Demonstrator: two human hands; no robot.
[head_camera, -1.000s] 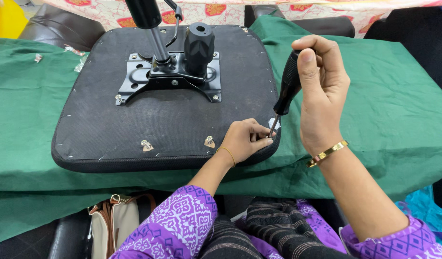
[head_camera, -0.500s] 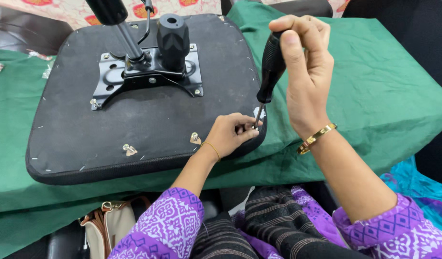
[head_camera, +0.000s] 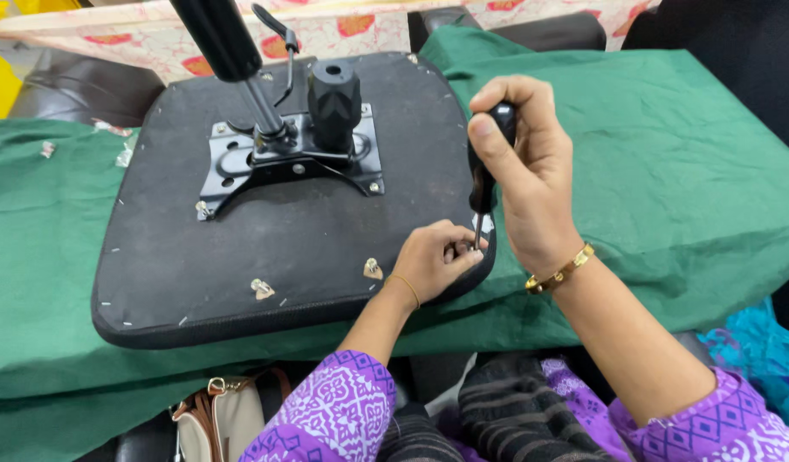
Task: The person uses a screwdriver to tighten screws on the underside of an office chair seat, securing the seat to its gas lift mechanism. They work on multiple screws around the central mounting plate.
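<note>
An upturned black chair seat (head_camera: pixel 198 265) lies on a green cloth, its black metal mechanism plate (head_camera: pixel 283 162) bolted to the middle. My right hand (head_camera: pixel 527 184) grips a black-handled screwdriver (head_camera: pixel 483 180), held upright with its tip at the seat's near right corner. My left hand (head_camera: pixel 433 261) rests on that corner, fingers pinched around the screwdriver tip and a small fastener there. Two metal brackets (head_camera: pixel 373 269) sit along the near edge of the seat.
The green cloth (head_camera: pixel 668 154) covers the work surface. A black cylinder (head_camera: pixel 215 34) and lever rise from the mechanism. Small metal bits (head_camera: pixel 48 150) lie on the cloth at far left. A cream and brown handbag (head_camera: pixel 219 415) sits below the front edge.
The view has shifted, so the seat sits further right and closer. Both hands stay at the near right corner; the screwdriver now stands more upright over the fastener.
</note>
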